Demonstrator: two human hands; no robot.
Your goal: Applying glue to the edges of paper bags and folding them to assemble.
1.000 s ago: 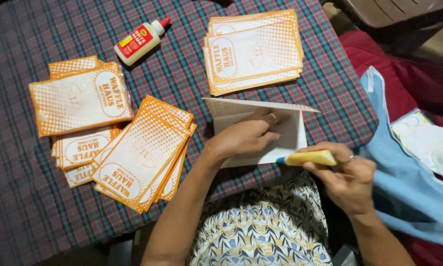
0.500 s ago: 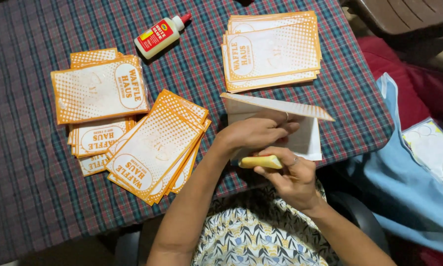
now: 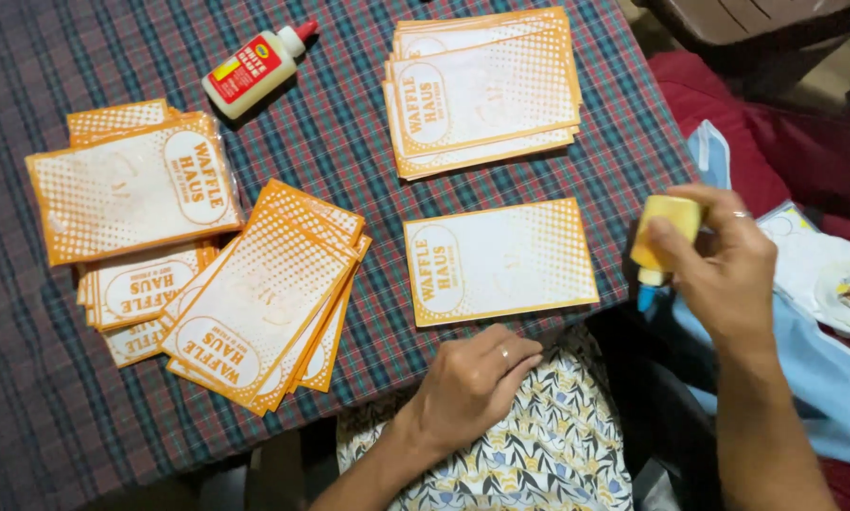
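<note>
1. Head camera, looking down: your right hand [image 3: 727, 274] is off the table's right edge, fingers wrapped around a small yellow glue bottle [image 3: 663, 237] held with its blue nozzle pointing down.
2. Your left hand [image 3: 472, 383] lies at the table's near edge, fingers loosely curled and holding nothing, a ring on one finger. It sits just below a single orange-and-white paper pouch [image 3: 500, 260] and does not touch it.
3. That single pouch lies flat, printed side up, on the plaid tablecloth [image 3: 27, 378], between your two hands and slightly farther from you.
4. Beyond it, a tidy stack of the same pouches [image 3: 486, 90] rests near the table's far edge.
5. To the left, a fanned pile of pouches [image 3: 264, 298] lies at an angle, and farther left another stack [image 3: 136, 189] sits in a clear plastic wrap, on top of more pouches.
6. A white glue bottle [image 3: 254, 71] with a red label and red cap lies on its side at the far edge.
7. At the right, light blue cloth [image 3: 822, 369] lies over a red cushion [image 3: 784, 142], just past the hand holding the glue.
</note>
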